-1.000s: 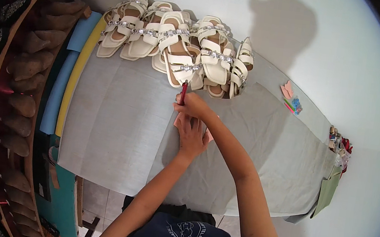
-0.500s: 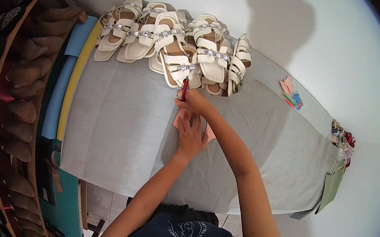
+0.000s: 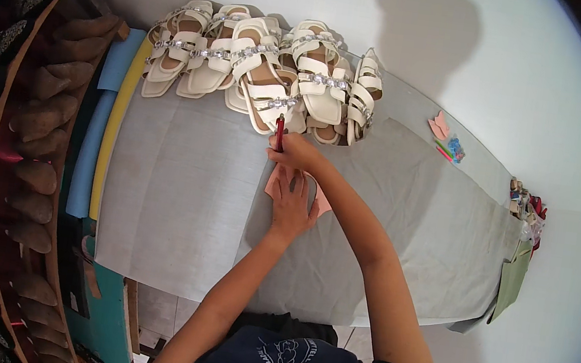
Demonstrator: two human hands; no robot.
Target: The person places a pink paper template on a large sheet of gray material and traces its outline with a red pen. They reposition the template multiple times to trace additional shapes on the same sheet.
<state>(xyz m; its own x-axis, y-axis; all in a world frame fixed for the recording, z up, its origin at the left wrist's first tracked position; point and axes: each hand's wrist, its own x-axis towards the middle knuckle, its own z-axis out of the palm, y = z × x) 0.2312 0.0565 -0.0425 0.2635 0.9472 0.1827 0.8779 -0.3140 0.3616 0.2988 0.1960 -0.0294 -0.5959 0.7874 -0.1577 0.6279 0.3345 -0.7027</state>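
A red pen stands nearly upright in my right hand, whose fingers are closed round it. Just nearer to me, my left hand lies flat with its fingers spread, pressing on a pink cut-out piece. Parts of that piece show on both sides of the hand; the rest is covered. Underneath is a grey sheet of material spread over the table. The pen's lower tip is hidden by my right hand.
Several white sandals with jewelled straps are heaped at the back, just beyond my right hand. Pink pieces and coloured pens lie at the back right. Blue rolls and a rack of shoe lasts stand left.
The right hand and pen have shifted very slightly over the pink piece. My left hand stays flat in place. The whole view has tilted a little.
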